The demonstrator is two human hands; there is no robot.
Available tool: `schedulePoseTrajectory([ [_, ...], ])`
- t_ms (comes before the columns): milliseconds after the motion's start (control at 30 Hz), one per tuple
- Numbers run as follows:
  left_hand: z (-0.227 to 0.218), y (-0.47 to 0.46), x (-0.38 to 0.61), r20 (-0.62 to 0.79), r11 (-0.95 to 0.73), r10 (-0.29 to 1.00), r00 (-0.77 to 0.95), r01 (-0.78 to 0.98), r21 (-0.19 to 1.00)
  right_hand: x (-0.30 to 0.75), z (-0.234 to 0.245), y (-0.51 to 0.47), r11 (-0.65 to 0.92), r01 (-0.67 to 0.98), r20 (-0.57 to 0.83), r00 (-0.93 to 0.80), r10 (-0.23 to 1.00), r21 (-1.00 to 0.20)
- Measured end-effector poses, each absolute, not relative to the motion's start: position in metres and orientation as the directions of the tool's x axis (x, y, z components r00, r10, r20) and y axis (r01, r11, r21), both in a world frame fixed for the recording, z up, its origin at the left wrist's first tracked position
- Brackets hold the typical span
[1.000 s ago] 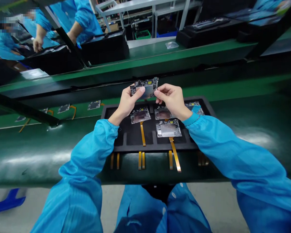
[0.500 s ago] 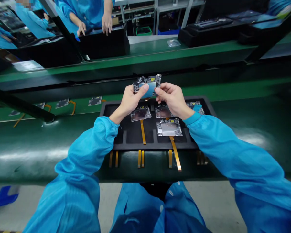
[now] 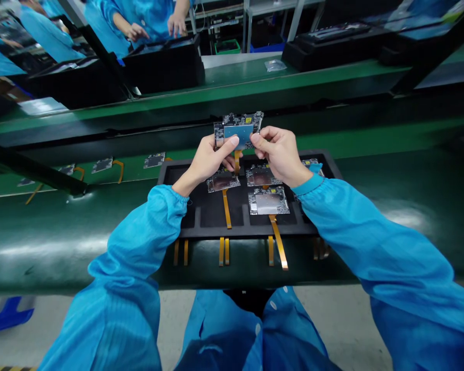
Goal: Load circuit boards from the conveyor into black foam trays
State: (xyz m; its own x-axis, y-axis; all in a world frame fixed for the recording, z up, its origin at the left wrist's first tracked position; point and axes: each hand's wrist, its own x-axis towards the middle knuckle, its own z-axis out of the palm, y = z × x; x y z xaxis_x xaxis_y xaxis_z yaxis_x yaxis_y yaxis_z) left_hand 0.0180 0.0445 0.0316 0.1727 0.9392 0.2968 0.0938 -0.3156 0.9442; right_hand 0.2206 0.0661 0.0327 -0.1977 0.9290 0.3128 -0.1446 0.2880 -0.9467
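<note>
I hold a small circuit board (image 3: 237, 129) with a blue-grey metal shield upright above a black tray (image 3: 178, 178). My left hand (image 3: 211, 159) pinches its left lower edge, thumb on the shield. My right hand (image 3: 278, 154) pinches its right edge. An orange flex cable hangs from the board between my hands. In the tray lie three more boards: one (image 3: 223, 181) under my left hand, one (image 3: 261, 176) under my right hand, one (image 3: 268, 201) nearer me, each with an orange flex cable pointing toward me.
The tray rests on a green conveyor belt (image 3: 62, 242). Loose boards (image 3: 102, 165) with orange cables lie on the belt to the left. Beyond stand black bins (image 3: 164, 64), with other people's hands (image 3: 176, 23) in blue sleeves above them. A clear bag (image 3: 274, 65) lies on the far belt.
I have lifted the board slightly and turned it more upright toward me; its orange flex cable now shows hanging below. People at the far side shifted their hands.
</note>
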Motion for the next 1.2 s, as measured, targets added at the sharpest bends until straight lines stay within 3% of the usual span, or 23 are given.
schedulePoseTrajectory([
  [200,0.033,0.043,0.018,0.294,-0.319,0.936,0.195,0.108,0.942,0.221,0.033,0.068,0.282,-0.196,0.329,-0.279,0.902,-0.939],
  [367,0.050,0.032,0.012,0.164,-0.173,0.968,0.187,0.031,0.985,0.221,0.030,0.073,0.234,-0.274,0.324,-0.354,0.878,-0.933],
  [500,0.069,-0.012,-0.001,-0.143,0.160,0.970,0.195,-0.070,0.985,0.219,0.035,0.076,0.178,-0.287,0.267,-0.313,0.911,-0.941],
  [633,0.075,-0.061,-0.011,-0.531,0.555,0.824,0.197,-0.098,0.826,0.218,0.035,0.079,0.183,-0.296,0.277,-0.318,0.907,-0.938],
  [733,0.071,-0.080,-0.008,-0.665,0.688,0.721,0.192,-0.084,0.721,0.217,0.028,0.078,0.232,-0.247,0.320,-0.422,0.848,-0.941],
  [800,0.067,-0.084,-0.005,-0.700,0.724,0.685,0.200,-0.078,0.686,0.217,0.022,0.076,0.348,-0.135,0.366,-0.510,0.778,-0.928],
  [867,0.067,-0.085,-0.004,-0.716,0.741,0.665,0.212,-0.064,0.668,0.217,0.017,0.072,0.541,0.011,0.429,-0.597,0.678,-0.841],
  [967,0.075,-0.087,-0.010,-0.735,0.756,0.632,0.246,0.013,0.654,0.217,0.014,0.067,0.783,0.171,0.461,-0.726,0.511,-0.598],
  [1100,0.098,-0.097,-0.027,-0.716,0.679,0.675,0.179,0.229,0.697,0.214,0.014,0.060,0.876,0.269,0.374,-0.825,0.425,-0.401],
  [1200,0.107,-0.099,-0.039,-0.609,0.495,0.786,0.104,0.484,0.722,0.209,0.013,0.056,0.896,0.325,0.326,-0.848,0.418,-0.301],
])
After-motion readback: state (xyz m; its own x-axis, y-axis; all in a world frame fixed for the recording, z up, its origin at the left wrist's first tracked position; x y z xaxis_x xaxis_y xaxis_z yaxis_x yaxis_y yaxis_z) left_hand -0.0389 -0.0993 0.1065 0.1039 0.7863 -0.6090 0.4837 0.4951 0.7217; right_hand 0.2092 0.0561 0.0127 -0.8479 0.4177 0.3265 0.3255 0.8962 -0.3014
